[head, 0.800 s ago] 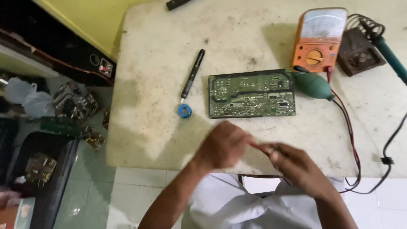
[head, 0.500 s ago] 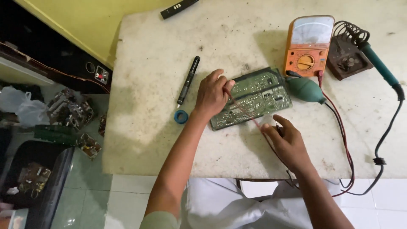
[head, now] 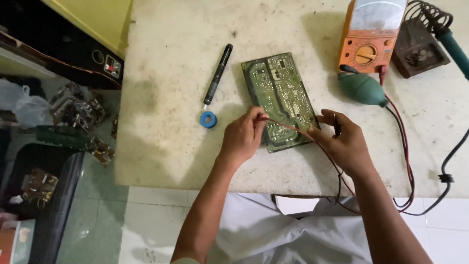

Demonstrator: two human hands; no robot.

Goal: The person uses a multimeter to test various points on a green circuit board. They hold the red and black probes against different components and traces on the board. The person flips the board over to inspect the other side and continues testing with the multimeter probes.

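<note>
A green circuit board [head: 280,93] lies solder side up on the stained white table [head: 171,73], turned nearly lengthwise away from me. My left hand [head: 243,137] pinches a thin red probe [head: 288,128] over the board's near end. My right hand [head: 342,139] grips a black probe at the board's near right corner. Red and black leads [head: 404,161] run from the probes up to an orange multimeter [head: 371,36] at the back right.
A black pen-shaped tool [head: 218,73] and a small blue solder reel [head: 208,119] lie left of the board. A green rubber blower bulb [head: 362,89], a soldering iron [head: 452,44] and its brown stand [head: 420,51] sit at the right. Scrap boards [head: 78,112] lie on the floor at left.
The board has been turned from lying crosswise to pointing away from me. Both hands have moved onto its near end, each with a probe.
</note>
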